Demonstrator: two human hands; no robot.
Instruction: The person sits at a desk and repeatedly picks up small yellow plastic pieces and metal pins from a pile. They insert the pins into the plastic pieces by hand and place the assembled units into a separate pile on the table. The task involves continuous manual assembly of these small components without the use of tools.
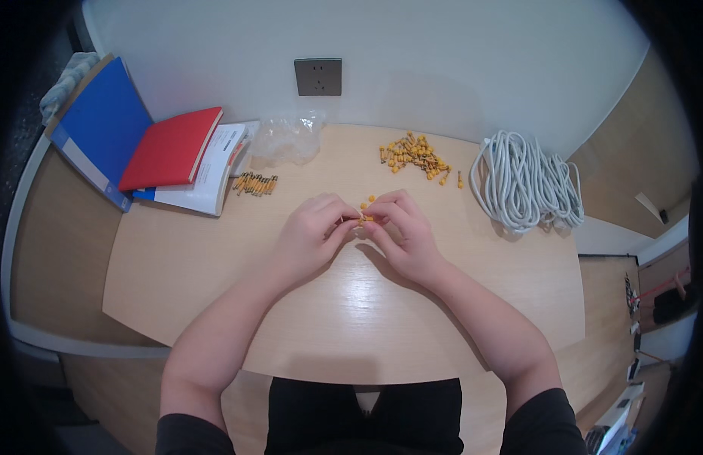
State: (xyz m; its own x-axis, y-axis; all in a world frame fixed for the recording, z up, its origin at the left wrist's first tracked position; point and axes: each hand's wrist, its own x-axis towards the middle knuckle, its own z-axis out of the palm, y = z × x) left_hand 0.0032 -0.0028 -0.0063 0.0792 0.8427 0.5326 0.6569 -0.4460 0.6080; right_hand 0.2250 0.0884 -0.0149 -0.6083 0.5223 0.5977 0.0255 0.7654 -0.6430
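Observation:
My left hand (319, 231) and my right hand (404, 233) meet above the middle of the wooden table (351, 318). Between the fingertips of both is a small yellow piece (365, 219) with a metal part; its exact shape is too small to tell. Just beyond the fingertips lie a few loose yellow caps (371, 199). Farther back, right of centre, is a heap of small yellow-headed metal pieces (414, 153), one lying apart at its right. Left of my hands, slim yellow pieces with dark ends (256, 183) lie side by side in a group.
A crumpled clear plastic bag (289, 139) lies by the wall. At the left are a red notebook (172, 149), a white book (212, 176) and an upright blue folder (104, 122). Coiled grey-white cable (522, 185) fills the back right. A socket plate (318, 77) is on the wall.

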